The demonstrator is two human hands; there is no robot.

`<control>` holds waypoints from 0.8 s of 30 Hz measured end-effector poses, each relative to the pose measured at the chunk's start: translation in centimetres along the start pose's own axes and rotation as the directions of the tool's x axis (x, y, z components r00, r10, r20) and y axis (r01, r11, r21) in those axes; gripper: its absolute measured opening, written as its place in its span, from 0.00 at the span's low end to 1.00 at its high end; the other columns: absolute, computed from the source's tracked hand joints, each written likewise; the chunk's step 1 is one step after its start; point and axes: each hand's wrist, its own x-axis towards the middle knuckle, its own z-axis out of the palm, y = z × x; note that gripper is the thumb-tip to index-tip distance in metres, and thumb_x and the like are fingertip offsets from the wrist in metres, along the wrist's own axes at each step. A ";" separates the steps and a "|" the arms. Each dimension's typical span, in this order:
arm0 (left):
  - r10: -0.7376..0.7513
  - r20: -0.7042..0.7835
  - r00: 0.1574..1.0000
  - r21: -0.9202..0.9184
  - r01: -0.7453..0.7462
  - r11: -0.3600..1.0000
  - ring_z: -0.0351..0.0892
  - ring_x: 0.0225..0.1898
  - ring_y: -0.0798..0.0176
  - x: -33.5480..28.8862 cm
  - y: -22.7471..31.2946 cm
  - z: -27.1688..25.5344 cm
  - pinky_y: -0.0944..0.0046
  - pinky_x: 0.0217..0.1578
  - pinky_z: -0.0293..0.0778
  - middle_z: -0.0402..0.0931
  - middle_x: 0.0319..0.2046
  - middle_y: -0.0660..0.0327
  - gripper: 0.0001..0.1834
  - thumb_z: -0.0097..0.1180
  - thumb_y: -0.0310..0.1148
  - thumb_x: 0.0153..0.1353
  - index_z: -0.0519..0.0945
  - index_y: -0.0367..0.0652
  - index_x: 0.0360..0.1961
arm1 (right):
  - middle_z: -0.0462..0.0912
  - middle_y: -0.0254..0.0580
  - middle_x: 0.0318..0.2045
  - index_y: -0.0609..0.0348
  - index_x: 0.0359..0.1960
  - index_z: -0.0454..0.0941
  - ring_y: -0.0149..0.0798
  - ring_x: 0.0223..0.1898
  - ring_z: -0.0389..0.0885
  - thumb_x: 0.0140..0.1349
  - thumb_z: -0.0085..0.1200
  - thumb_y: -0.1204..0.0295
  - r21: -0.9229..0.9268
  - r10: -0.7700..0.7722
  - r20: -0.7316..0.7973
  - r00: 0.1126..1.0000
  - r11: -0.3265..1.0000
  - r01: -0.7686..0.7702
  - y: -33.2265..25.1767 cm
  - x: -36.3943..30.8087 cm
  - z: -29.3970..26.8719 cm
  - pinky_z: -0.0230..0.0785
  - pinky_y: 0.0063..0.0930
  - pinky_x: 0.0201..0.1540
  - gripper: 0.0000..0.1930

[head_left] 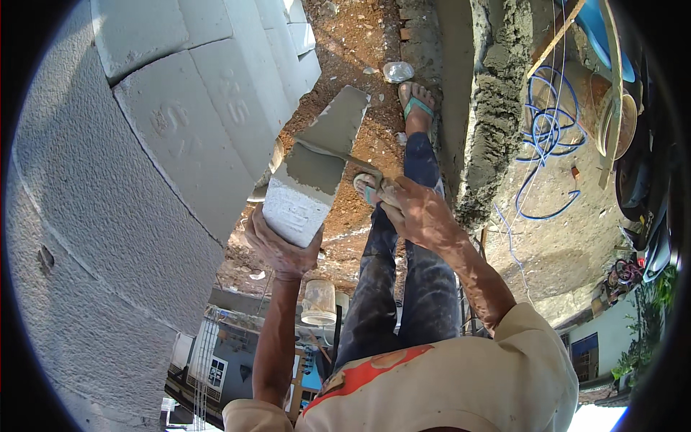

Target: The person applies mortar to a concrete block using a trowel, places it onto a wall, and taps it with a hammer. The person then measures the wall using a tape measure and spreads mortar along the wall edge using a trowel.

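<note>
My left hand (pixel 277 245) is wrapped around the near end of a pale lightweight concrete block (pixel 295 212), held tilted in front of my legs. Wet grey mortar (pixel 335 126) coats the long upper face of the block; the near end is bare. In my right hand (pixel 417 212) is a trowel (pixel 344 156), gripped by its handle. Its blade reaches left across the mortar, seen nearly edge-on, and appears to touch it. My left palm and some fingertips are hidden behind the block.
Large pale blocks (pixel 201 108) rise close on the left. A rough mortar ridge (pixel 493 115) runs along the right, beyond my sandalled foot (pixel 417 104). Farther right lie a coiled blue hose (pixel 551 137) and a wooden strip (pixel 615 93). A whitish bucket (pixel 319 302) stands near my left forearm.
</note>
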 end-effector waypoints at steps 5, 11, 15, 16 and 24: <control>-0.032 0.002 0.999 -0.010 0.032 0.999 0.62 0.62 0.36 0.2 0.0 -0.6 0.34 0.63 0.59 0.62 0.64 0.41 0.64 0.78 0.48 0.39 0.55 0.35 0.73 | 0.79 0.44 0.53 0.64 0.60 0.74 0.41 0.53 0.83 0.67 0.67 0.59 0.640 0.169 0.012 0.986 0.756 -0.137 -3.4 -5.3 2.5 0.76 0.32 0.56 0.28; -0.018 -0.057 0.998 -0.033 0.016 0.999 0.65 0.61 0.38 -0.3 0.6 -0.1 0.34 0.61 0.61 0.65 0.60 0.44 0.63 0.77 0.56 0.41 0.59 0.39 0.73 | 0.77 0.37 0.51 0.58 0.57 0.74 0.36 0.55 0.78 0.61 0.67 0.61 0.100 -0.041 -0.091 0.995 0.994 0.050 -4.1 -7.5 2.1 0.73 0.31 0.57 0.26; -0.022 -0.020 1.000 0.049 0.023 0.999 0.64 0.63 0.37 0.1 0.5 -0.7 0.34 0.62 0.60 0.64 0.62 0.42 0.62 0.75 0.57 0.42 0.58 0.35 0.73 | 0.76 0.38 0.43 0.54 0.49 0.80 0.43 0.40 0.83 0.54 0.68 0.71 -0.118 -0.123 -0.207 0.971 0.988 0.100 -3.7 -10.6 2.5 0.81 0.35 0.39 0.20; -0.055 0.006 0.998 0.056 0.055 0.997 0.64 0.63 0.37 -0.1 0.5 -1.4 0.34 0.62 0.60 0.64 0.62 0.42 0.62 0.75 0.56 0.42 0.58 0.34 0.73 | 0.81 0.39 0.44 0.51 0.50 0.82 0.41 0.40 0.87 0.60 0.70 0.72 -0.204 -0.225 -0.300 0.927 0.965 0.168 -5.0 -10.5 0.1 0.83 0.35 0.37 0.17; -0.438 0.139 0.888 0.034 0.438 0.898 0.54 0.69 0.32 -0.3 3.5 -2.7 0.28 0.70 0.48 0.54 0.69 0.39 0.70 0.79 0.39 0.39 0.45 0.36 0.78 | 0.83 0.58 0.48 0.58 0.54 0.77 0.55 0.49 0.87 0.67 0.62 0.64 -0.454 -0.079 -0.387 0.919 0.884 -0.115 1.0 4.3 -10.0 0.84 0.44 0.45 0.18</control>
